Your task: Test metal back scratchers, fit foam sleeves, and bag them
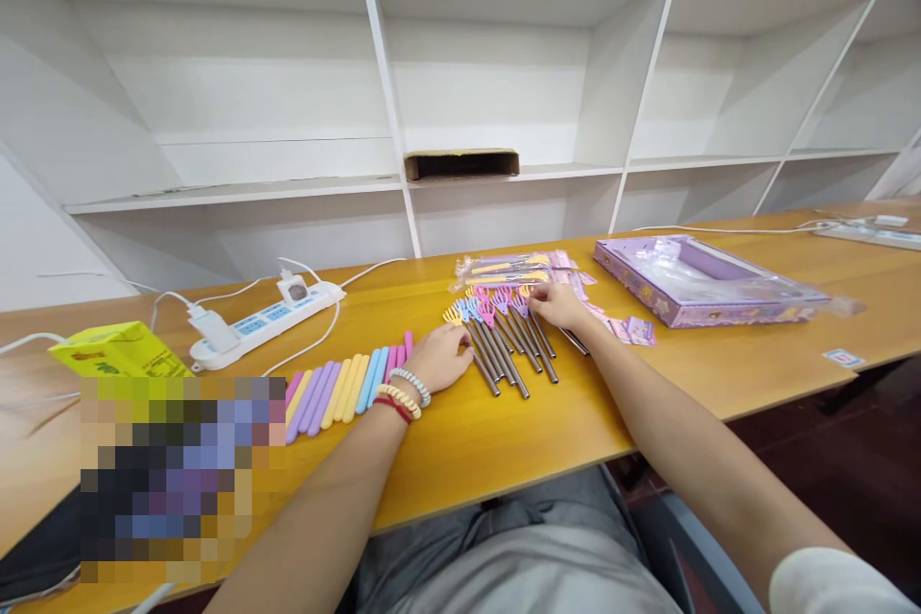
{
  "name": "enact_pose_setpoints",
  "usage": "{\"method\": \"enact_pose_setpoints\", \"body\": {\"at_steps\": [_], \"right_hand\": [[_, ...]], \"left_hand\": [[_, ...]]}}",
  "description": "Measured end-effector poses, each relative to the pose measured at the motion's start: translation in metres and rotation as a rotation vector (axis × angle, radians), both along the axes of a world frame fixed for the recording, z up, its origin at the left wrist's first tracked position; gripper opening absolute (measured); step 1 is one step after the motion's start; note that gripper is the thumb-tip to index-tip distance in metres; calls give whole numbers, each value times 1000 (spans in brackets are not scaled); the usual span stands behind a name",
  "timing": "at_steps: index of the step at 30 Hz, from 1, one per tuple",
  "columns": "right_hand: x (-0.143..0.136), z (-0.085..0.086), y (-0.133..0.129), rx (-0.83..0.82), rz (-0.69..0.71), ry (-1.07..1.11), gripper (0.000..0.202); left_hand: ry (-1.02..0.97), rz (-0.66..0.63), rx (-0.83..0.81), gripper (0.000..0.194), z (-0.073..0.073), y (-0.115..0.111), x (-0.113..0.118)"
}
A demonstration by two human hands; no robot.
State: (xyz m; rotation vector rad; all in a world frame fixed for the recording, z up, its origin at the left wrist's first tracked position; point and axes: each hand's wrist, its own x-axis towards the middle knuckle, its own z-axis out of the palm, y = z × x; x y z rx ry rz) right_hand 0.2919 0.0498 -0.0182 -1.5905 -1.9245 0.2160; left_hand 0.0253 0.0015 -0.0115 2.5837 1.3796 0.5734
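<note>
Several back scratcher rods (512,366) lie fanned out on the table, metal shafts toward me and hand-shaped heads (486,310) in pink, blue, purple and yellow at the far end. At the left edge of the fan, my left hand (438,358) rests with curled fingers against a yellow-headed rod; what its fingertips hold is hidden. My right hand (557,305) pinches at a yellow head on the fan's right side, with a metal shaft partly under the wrist. Left of my left hand, several coloured plastic handles (350,387) lie in a row.
Packaged back scratchers (510,267) lie behind the fan. A purple display box (709,312) with clear plastic stands at right, small printed cards (637,331) before it. A power strip (270,321) with cables and a yellow-green package (126,350) sit at left. White shelves (496,86) rise behind.
</note>
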Motion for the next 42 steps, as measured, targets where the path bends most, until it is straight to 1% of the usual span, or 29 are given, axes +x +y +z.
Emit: {"method": "enact_pose_setpoints", "body": {"at_steps": [4, 9, 16, 20, 24, 27, 31, 39, 42], "right_hand": [[-6, -2, 0, -21, 29, -23, 19], [-7, -4, 1, -4, 45, -18, 16], [-14, 4, -6, 4, 53, -12, 16], [-20, 9, -12, 7, 82, -26, 15], [-26, 10, -15, -49, 165, -44, 15], [-31, 8, -18, -80, 256, -79, 21], [-36, 8, -20, -112, 308, -136, 25], [-35, 7, -18, -91, 316, -144, 20], [-32, 6, -16, -75, 251, -165, 20]], "left_hand": [[15, -19, -4, 20, 3, -2, 0], [28, -24, -15, 21, 4, -3, 1], [56, -28, 5, 24, 2, -2, 1], [91, -22, 18, 26, 3, -5, 1], [154, -1, 53, 29, 4, -8, 2], [166, -23, 91, 32, 1, -7, 2], [161, -31, 59, 37, -2, -3, 1], [156, -44, -19, 42, -3, -1, 0], [176, -47, -29, 43, -2, -3, 0]]}}
